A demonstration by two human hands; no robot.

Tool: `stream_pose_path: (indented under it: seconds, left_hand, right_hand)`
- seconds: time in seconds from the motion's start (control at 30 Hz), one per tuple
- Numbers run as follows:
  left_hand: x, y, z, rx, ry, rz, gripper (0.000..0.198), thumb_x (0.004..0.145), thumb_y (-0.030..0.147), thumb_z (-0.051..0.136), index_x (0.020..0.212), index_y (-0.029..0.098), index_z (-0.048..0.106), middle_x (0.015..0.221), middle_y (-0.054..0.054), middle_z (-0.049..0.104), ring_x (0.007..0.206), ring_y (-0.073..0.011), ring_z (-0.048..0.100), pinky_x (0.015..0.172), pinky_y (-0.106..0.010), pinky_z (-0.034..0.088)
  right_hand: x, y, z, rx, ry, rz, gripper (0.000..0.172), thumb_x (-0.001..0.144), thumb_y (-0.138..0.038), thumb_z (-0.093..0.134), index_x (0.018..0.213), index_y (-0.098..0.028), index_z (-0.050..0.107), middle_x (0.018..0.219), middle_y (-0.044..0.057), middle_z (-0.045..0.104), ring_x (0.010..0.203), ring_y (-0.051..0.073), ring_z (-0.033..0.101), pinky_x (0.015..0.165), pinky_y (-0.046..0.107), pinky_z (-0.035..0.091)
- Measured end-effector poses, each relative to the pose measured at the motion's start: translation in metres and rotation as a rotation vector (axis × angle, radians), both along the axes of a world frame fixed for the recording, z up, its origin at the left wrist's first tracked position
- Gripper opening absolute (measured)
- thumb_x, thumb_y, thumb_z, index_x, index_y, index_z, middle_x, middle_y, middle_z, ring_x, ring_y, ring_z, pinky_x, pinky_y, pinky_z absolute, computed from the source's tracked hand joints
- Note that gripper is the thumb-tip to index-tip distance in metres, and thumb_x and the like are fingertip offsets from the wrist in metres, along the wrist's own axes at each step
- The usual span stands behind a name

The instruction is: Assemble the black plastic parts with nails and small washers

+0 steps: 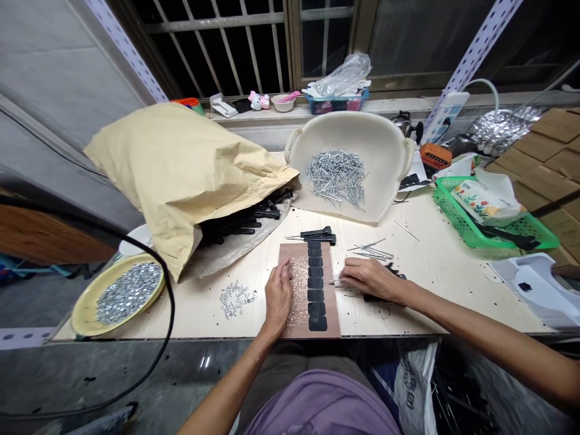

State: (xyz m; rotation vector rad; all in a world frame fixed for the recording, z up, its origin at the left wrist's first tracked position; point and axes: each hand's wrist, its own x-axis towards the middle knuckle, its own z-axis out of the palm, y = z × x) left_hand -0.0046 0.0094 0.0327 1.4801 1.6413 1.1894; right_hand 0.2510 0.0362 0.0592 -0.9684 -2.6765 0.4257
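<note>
My left hand point(277, 297) lies along the left edge of a brown board point(296, 323), its fingers loosely stretched against it. Down the board runs a column of black flat-headed pieces point(316, 295), with pale specks scattered to their left. Just past the board's right edge, my right hand point(369, 278) pinches a thin metal pin; its tip points left toward the black pieces. More thin metal pins point(374, 251) lie loose above that hand. Black pieces point(396, 272) are partly hidden behind and under it. Black stakes with pins point(317, 234) lie at the board's top end.
A white basin point(385, 181) holds many metal pins. Left of it, a tan sack point(181, 163) spills black stakes. Small clear bits point(235, 300) lie near a yellow plate point(86, 314) of shiny parts. A green basket point(493, 244) stands right; a black cable point(170, 314) hangs left.
</note>
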Motion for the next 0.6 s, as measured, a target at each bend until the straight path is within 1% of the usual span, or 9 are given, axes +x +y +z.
stream_pose_path:
  seconds: [0.13,0.2,0.3,0.4,0.5,0.6]
  left_hand:
    - [-0.001,0.001,-0.002,0.030,0.020,-0.008,0.036,0.092,0.037,0.041,0.114,0.018,0.062,0.082,-0.005,0.063,0.065,-0.0140,0.057,0.065,-0.029,0.047]
    - [-0.001,0.001,-0.004,0.032,0.011,-0.011,0.036,0.092,0.037,0.040,0.114,0.018,0.061,0.082,-0.005,0.063,0.065,-0.0138,0.057,0.065,-0.028,0.047]
    - [0.000,0.001,-0.005,0.033,-0.004,-0.024,0.036,0.092,0.037,0.040,0.115,0.018,0.061,0.084,-0.005,0.063,0.064,-0.0134,0.057,0.065,-0.028,0.047]
    - [0.000,0.002,-0.004,0.039,-0.008,-0.040,0.035,0.092,0.036,0.040,0.115,0.018,0.061,0.084,-0.005,0.063,0.065,-0.0135,0.058,0.066,-0.028,0.047]
    - [-0.001,0.001,-0.003,0.052,-0.007,-0.034,0.035,0.092,0.036,0.040,0.113,0.018,0.061,0.086,-0.006,0.063,0.068,-0.0143,0.058,0.067,-0.029,0.048]
    - [0.000,0.000,-0.004,0.060,0.001,-0.022,0.035,0.093,0.035,0.039,0.113,0.018,0.061,0.089,-0.006,0.064,0.072,-0.0151,0.059,0.070,-0.030,0.047]
  right_hand:
    - [0.030,-0.012,0.007,-0.119,-0.058,-0.083,0.028,0.096,-0.032,0.037,0.088,-0.018,0.060,0.083,0.003,0.057,0.071,0.012,0.054,0.062,0.023,0.039]
    - [0.035,-0.015,0.008,-0.153,-0.049,-0.112,0.028,0.095,-0.033,0.038,0.089,-0.019,0.061,0.084,0.004,0.058,0.074,0.013,0.055,0.065,0.024,0.040]
    - [0.032,-0.015,0.007,-0.175,-0.025,-0.134,0.027,0.095,-0.033,0.039,0.091,-0.019,0.062,0.085,0.004,0.059,0.077,0.013,0.055,0.068,0.024,0.041]
    - [0.030,-0.016,0.004,-0.171,-0.047,-0.147,0.027,0.095,-0.032,0.039,0.092,-0.019,0.062,0.086,0.004,0.059,0.077,0.013,0.055,0.068,0.024,0.041]
    - [0.034,-0.021,0.005,-0.158,-0.137,-0.167,0.029,0.095,-0.033,0.038,0.089,-0.019,0.063,0.084,0.003,0.059,0.074,0.013,0.055,0.064,0.024,0.040]
    - [0.038,-0.022,0.013,-0.062,-0.258,-0.183,0.030,0.092,-0.041,0.043,0.083,-0.021,0.064,0.081,0.003,0.061,0.075,0.015,0.054,0.063,0.025,0.038]
